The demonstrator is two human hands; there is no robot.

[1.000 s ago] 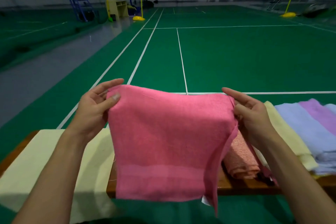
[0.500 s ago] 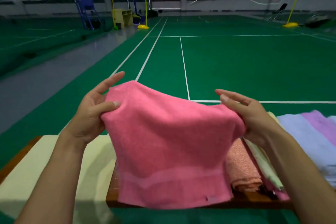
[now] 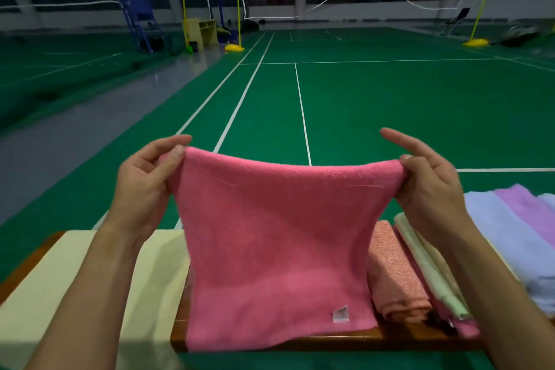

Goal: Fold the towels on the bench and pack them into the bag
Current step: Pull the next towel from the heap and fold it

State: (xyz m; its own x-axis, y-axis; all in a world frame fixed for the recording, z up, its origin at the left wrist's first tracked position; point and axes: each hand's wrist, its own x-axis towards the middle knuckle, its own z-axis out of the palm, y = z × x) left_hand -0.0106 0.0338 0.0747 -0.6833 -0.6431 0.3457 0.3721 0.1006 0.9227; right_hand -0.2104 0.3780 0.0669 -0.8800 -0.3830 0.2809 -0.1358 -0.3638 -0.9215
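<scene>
Left hand: thumb and fingers pinched on pink towel, top left corner. Right hand: pinching top right corner, index finger extended free. Towel hangs over bench.

The pink towel you hold up hides the middle of the desk behind it. Its small white tag is too blurred to read. Your right forearm covers part of the pale yellow folded towel. The blue towel and purple towel run off the right edge.
</scene>
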